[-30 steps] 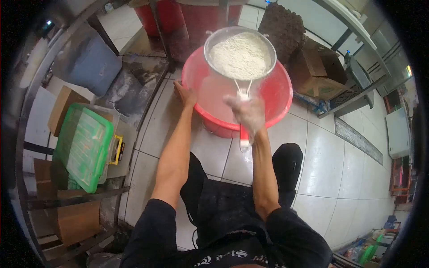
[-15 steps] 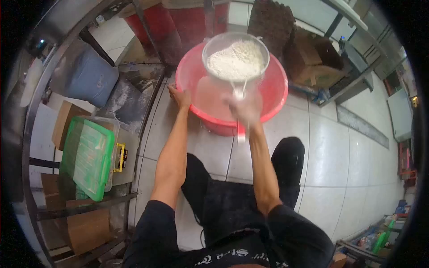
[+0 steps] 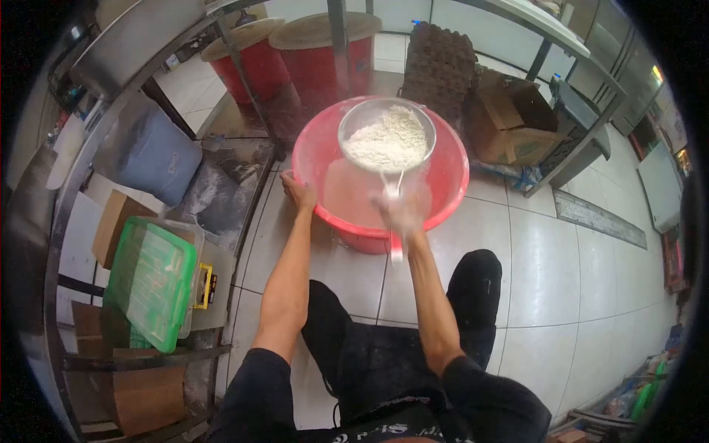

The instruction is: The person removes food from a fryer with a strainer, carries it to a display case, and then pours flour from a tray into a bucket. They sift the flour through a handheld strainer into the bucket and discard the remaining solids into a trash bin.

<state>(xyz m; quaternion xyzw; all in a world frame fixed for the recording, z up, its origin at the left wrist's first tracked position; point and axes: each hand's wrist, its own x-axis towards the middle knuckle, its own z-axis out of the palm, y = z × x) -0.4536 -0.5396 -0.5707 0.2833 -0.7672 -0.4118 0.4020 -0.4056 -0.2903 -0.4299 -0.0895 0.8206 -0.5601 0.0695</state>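
A large red plastic basin stands on the tiled floor in front of me. My left hand grips its left rim. My right hand, dusted white and blurred, is shut on the handle of a round metal sieve. The sieve hangs over the inside of the basin and holds a heap of white flour. A layer of sifted flour covers the basin's bottom.
A metal rack on the left holds a green-lidded box, cardboard boxes and a blue-grey sack. Two red barrels stand behind the basin, with stacked egg trays and an open cardboard box to the right. My knee rests on the tiles.
The sieve has shaken over the basin and its flour heap looks smaller. The view has shifted, so the basin sits lower in frame. My left hand has stayed on the rim.
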